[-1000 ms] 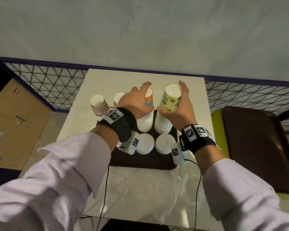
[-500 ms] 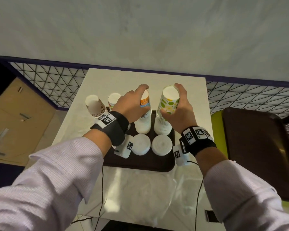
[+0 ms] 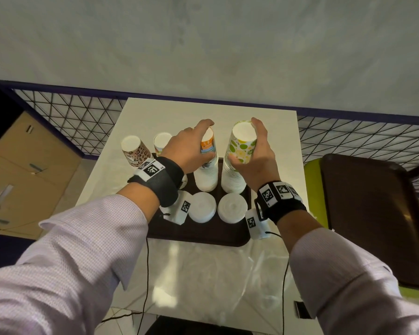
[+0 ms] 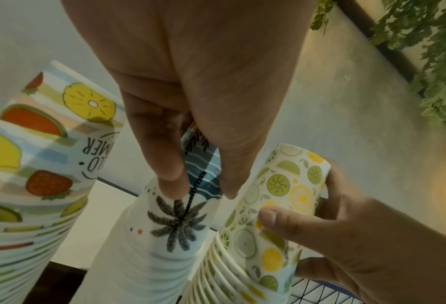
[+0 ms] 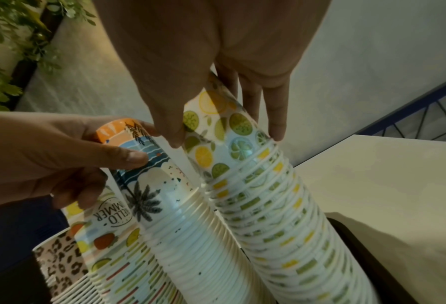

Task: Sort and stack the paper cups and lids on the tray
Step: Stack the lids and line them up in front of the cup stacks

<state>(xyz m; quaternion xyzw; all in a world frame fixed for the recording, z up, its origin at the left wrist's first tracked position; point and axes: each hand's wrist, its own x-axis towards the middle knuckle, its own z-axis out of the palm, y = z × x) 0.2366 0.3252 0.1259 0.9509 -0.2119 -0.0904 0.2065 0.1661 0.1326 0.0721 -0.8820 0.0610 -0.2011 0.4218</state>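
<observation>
Two hands grasping the top cups of two inverted stacks on a dark tray.

The left hand (image 3: 188,151) wraps thumb and fingers round the palm-tree cup (image 4: 180,222) atop its stack; the right hand (image 3: 258,160) likewise clasps the citrus cup (image 3: 242,146) atop the neighbouring stack. Both stacks stand upright, just beside each other, at the tray's (image 3: 198,235) far edge. The head view alone shows two white lid piles (image 3: 202,207) nearer the person, the leopard-print stack (image 3: 133,153) at the tray's left, and bare table (image 3: 203,274) before and beyond the tray. The wrist views alone show the nested rims, the "HELLO SUMMER" fruit stack (image 5: 107,236) close beside the palm-tree stack, and foliage (image 4: 429,51) above.
</observation>
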